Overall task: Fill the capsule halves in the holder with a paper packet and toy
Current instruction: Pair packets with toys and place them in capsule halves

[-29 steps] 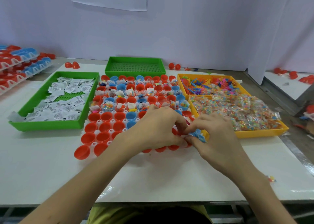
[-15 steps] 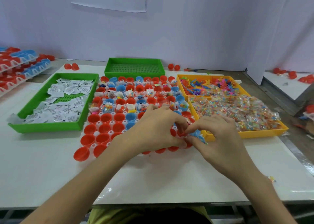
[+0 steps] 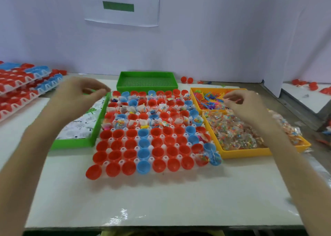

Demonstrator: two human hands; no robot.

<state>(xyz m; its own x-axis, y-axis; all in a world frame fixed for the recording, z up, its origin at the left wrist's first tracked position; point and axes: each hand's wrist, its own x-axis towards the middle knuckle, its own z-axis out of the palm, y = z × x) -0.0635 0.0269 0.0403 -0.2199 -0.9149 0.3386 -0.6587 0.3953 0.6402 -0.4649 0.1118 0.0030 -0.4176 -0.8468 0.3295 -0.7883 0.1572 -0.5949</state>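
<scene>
Left hand (image 3: 78, 96): my fingers half-curled above the paper packets (image 3: 80, 126), left of the holder (image 3: 137, 148); whether they hold anything I cannot tell.
Right hand (image 3: 247, 108): fingers curled over the toys (image 3: 209, 99), far right; grip unclear.
Empty capsule halves (image 3: 118, 133): near rows, between both hands.

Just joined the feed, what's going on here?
A person is filling red and blue plastic capsule halves in a white plastic holder. The left hand is over the green plastic tray of white paper packets, the right hand over the small coloured plastic toys in the yellow plastic tray. Blur hides whether either holds anything. Back rows are filled; most front ones are empty.
</scene>
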